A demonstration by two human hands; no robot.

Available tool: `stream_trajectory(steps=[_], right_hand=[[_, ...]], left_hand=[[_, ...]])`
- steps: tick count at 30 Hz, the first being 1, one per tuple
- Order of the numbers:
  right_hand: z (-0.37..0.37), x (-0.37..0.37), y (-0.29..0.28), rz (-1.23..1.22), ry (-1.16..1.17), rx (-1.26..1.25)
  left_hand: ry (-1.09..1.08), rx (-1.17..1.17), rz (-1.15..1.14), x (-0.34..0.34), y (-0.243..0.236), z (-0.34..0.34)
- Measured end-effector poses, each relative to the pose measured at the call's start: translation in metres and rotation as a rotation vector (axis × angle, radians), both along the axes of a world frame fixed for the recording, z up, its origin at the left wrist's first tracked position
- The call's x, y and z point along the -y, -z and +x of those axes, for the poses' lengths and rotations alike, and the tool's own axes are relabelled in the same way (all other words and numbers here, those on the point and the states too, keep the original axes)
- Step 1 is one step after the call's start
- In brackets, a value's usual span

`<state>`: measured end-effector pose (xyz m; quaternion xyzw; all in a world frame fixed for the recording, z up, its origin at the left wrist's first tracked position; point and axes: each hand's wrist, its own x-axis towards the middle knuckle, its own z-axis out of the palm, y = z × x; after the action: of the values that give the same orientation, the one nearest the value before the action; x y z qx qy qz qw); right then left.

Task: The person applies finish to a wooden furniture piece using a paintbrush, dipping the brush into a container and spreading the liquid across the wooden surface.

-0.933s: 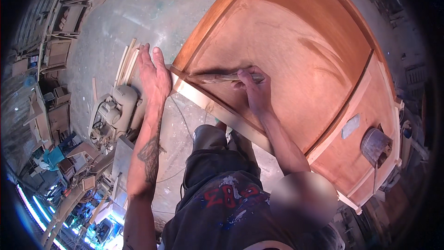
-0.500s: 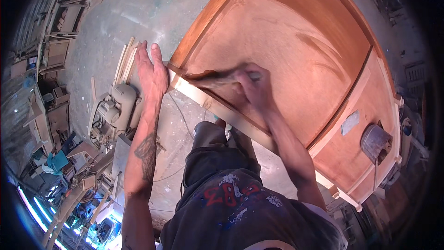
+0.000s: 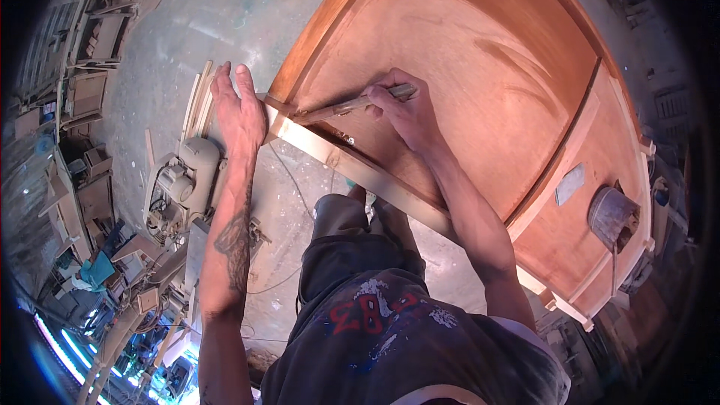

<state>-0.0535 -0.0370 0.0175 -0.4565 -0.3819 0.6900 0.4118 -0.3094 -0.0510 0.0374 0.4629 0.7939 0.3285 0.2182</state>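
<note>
A large framed wooden panel (image 3: pixel 457 45) lies in front of me, stained reddish brown along its far part and paler elsewhere. My right hand (image 3: pixel 407 114) pinches the handle of a paintbrush (image 3: pixel 341 109). The brush tip touches the near left inside corner of the frame. Dark, glossy wet stain (image 3: pixel 334 133) shows along the inner side of the pale near rail (image 3: pixel 334 156). My left hand (image 3: pixel 241 118) holds nothing, its fingers stretched out and apart. Its palm edge rests against the outer left corner of the frame.
At the right, a stained bucket (image 3: pixel 609 214) with a stick and a small grey rectangular sheet (image 3: pixel 570 184) lie on the paler wooden section. Left of me are an air compressor (image 3: pixel 196 169), wood strips (image 3: pixel 198 97) and a cable (image 3: pixel 292 178) on the floor. Scrap wood crowds the far left.
My right hand has moved slightly up and left, bringing the brush tip into the corner; the motion blur is gone. The left hand stays at the frame's corner.
</note>
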Motion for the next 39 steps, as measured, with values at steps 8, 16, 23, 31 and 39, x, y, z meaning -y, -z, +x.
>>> stream_trajectory(steps=[8,16,23,31,39], right_hand=[[-0.011,0.009,-0.008,0.022,0.004,0.086],[-0.059,0.027,-0.035,0.316,0.021,0.528],[-0.079,0.005,-0.045,0.454,0.038,0.711],[0.054,0.038,-0.031,0.138,-0.280,0.325],[0.220,0.147,-0.062,-0.225,-0.228,0.204]], left_hand=[[-0.018,0.030,0.013,0.007,0.003,-0.001],[-0.050,0.008,-0.008,0.017,0.001,0.002],[-0.026,-0.043,-0.019,0.013,-0.006,-0.010],[-0.033,-0.049,-0.015,0.034,-0.009,-0.015],[0.004,-0.030,-0.118,0.064,-0.019,-0.021]])
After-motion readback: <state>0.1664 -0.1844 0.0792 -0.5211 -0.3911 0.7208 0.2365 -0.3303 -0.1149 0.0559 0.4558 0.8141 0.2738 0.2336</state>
